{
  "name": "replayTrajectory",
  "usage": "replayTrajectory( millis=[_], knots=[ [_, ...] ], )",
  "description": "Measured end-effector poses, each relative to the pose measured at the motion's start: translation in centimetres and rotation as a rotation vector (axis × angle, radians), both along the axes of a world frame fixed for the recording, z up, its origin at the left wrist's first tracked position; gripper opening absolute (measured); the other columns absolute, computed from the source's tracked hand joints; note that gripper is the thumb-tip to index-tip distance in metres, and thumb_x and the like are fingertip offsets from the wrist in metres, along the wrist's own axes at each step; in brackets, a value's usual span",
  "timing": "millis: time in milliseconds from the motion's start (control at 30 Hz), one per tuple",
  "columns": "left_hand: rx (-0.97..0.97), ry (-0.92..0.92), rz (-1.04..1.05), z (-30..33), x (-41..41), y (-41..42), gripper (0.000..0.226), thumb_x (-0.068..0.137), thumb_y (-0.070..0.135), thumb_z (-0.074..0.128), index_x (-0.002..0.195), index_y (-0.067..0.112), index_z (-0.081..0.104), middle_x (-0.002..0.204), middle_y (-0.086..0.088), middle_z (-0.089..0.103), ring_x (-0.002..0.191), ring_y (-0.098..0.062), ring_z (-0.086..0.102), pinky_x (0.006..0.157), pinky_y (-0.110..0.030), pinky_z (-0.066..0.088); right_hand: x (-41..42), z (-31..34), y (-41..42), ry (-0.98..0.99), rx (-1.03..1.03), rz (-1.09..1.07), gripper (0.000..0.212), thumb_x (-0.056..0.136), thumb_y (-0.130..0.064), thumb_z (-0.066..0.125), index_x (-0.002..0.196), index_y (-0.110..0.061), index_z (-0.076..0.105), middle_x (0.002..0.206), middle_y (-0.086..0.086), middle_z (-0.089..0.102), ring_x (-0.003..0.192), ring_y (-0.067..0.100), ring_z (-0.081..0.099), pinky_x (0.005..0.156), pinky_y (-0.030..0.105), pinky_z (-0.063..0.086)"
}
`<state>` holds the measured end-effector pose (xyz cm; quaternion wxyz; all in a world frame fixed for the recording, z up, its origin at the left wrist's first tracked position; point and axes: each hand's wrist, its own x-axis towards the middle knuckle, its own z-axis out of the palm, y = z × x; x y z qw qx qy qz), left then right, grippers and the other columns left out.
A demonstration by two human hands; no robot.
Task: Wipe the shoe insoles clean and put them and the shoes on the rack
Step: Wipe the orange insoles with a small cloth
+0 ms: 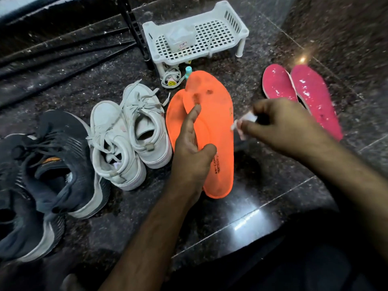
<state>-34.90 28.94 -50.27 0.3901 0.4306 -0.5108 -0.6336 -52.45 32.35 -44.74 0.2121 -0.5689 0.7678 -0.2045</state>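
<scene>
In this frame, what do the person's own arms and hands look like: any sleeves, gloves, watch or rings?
Both forearms are bare as far as the frame shows them, with no sleeve in view. The left hand and right hand wear no gloves, and no watch, bracelet or ring shows on either wrist or on the fingers that are visible.

Under my left hand [194, 152] the upper orange insole [218, 139] carries dark print near its heel end, just right of my thumb. The letters run sideways; I can make out "CA" at the start of one line, and the line beside it is too small and blurred to read. Far off, the packet [182, 39] on the white rack [210, 32] has a small label with red marks, unreadable.
</scene>
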Motion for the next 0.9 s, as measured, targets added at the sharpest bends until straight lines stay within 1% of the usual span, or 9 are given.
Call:
replayTrajectory(
  millis=[100, 233, 433, 533, 567, 633, 700, 767, 900],
  knots=[
    [0.042, -0.010, -0.085, -0.2, -0.2, 0.8, 0.095, 0.067, -0.013, 0.050, 0.153, 0.024, 0.035, 0.149, -0.002, 0.053, 0.129, -0.024, 0.057, 0.101, -0.042, 0.049, -0.7, -0.3, -1.2, -0.028, -0.033, -0.136, 0.019, 0.085, -0.035, 0.067, 0.076, -0.018, 0.066, 0.065, -0.004, 0.064, 0.059, 0.006, 0.056, 0.051, 0.021, 0.038],
    [0.102, -0.006, -0.201, -1.3, -0.7, 1.1, 0.095, 0.079, -0.026, 0.051, 0.155, 0.026, 0.029, 0.146, 0.007, 0.055, 0.115, -0.013, 0.065, 0.087, -0.027, 0.053, -2.1, -1.6, -2.0, -0.124, 0.045, -0.177, 0.004, 0.084, -0.016, 0.060, 0.084, -0.015, 0.064, 0.067, -0.002, 0.070, 0.060, 0.014, 0.066, 0.060, 0.026, 0.050],
    [0.134, -0.040, -0.295, -1.4, -1.0, 2.5, 0.095, 0.082, -0.033, 0.038, 0.157, 0.024, 0.026, 0.145, 0.011, 0.053, 0.112, -0.008, 0.066, 0.084, -0.022, 0.053, -3.4, -3.5, -1.2, -0.187, 0.282, -0.083, 0.037, 0.101, -0.029, 0.049, 0.067, -0.014, 0.055, 0.064, 0.003, 0.064, 0.059, 0.022, 0.058, 0.059, 0.037, 0.049],
    [0.133, -0.017, -0.149, -0.4, -1.3, -0.9, 0.065, 0.080, -0.029, 0.049, 0.136, 0.004, 0.052, 0.125, 0.000, 0.065, 0.094, 0.004, 0.063, 0.089, -0.027, 0.056, -3.1, -3.2, -1.2, -0.325, 0.284, -0.103, 0.047, 0.103, -0.040, 0.045, 0.065, -0.015, 0.055, 0.057, 0.001, 0.059, 0.049, 0.016, 0.050, 0.051, 0.028, 0.039],
    [0.071, -0.032, -0.125, -0.1, -1.7, -1.4, 0.047, 0.079, -0.028, 0.054, 0.121, -0.007, 0.060, 0.110, -0.006, 0.065, 0.085, 0.011, 0.059, 0.087, -0.021, 0.055, -3.1, -3.1, -1.2, -0.349, 0.288, -0.100, 0.049, 0.103, -0.045, 0.044, 0.066, -0.015, 0.056, 0.058, 0.001, 0.059, 0.049, 0.015, 0.051, 0.052, 0.027, 0.040],
    [0.022, -0.090, -0.156, 0.0, -1.6, 0.0, 0.060, 0.081, -0.029, 0.051, 0.136, -0.008, 0.051, 0.125, -0.011, 0.061, 0.082, 0.022, 0.056, 0.077, -0.004, 0.047, -2.9, -3.2, -1.3, -0.350, 0.293, -0.071, 0.046, 0.101, -0.045, 0.049, 0.068, -0.014, 0.058, 0.060, 0.002, 0.060, 0.052, 0.018, 0.054, 0.055, 0.030, 0.043],
    [-0.053, -0.162, -0.264, -0.2, -1.1, 1.7, 0.082, 0.083, -0.021, 0.051, 0.154, 0.017, 0.034, 0.150, -0.009, 0.048, 0.101, 0.013, 0.060, 0.086, -0.012, 0.050, -2.6, -3.3, -1.5, -0.257, 0.282, -0.051, 0.039, 0.098, -0.037, 0.056, 0.073, -0.009, 0.060, 0.065, 0.009, 0.064, 0.059, 0.027, 0.057, 0.060, 0.035, 0.047],
    [-0.077, -0.163, -0.245, -2.0, -0.5, 1.9, 0.082, 0.079, -0.007, 0.047, 0.151, 0.031, 0.035, 0.161, -0.004, 0.030, 0.122, -0.013, 0.059, 0.103, -0.038, 0.051, -2.2, -3.5, -2.0, -0.101, 0.268, -0.059, 0.036, 0.098, -0.033, 0.057, 0.074, -0.007, 0.058, 0.074, 0.014, 0.066, 0.072, 0.032, 0.062, 0.066, 0.038, 0.047],
    [0.008, -0.162, -0.211, -2.8, -0.7, 0.4, 0.069, 0.091, -0.015, 0.048, 0.154, 0.010, 0.033, 0.165, -0.008, 0.024, 0.137, -0.021, 0.051, 0.112, -0.047, 0.042, -1.7, -4.5, -3.4, 0.097, 0.219, -0.114, 0.034, 0.101, -0.033, 0.052, 0.072, -0.015, 0.047, 0.092, 0.018, 0.063, 0.095, 0.035, 0.061, 0.068, 0.029, 0.029]
  ],
)
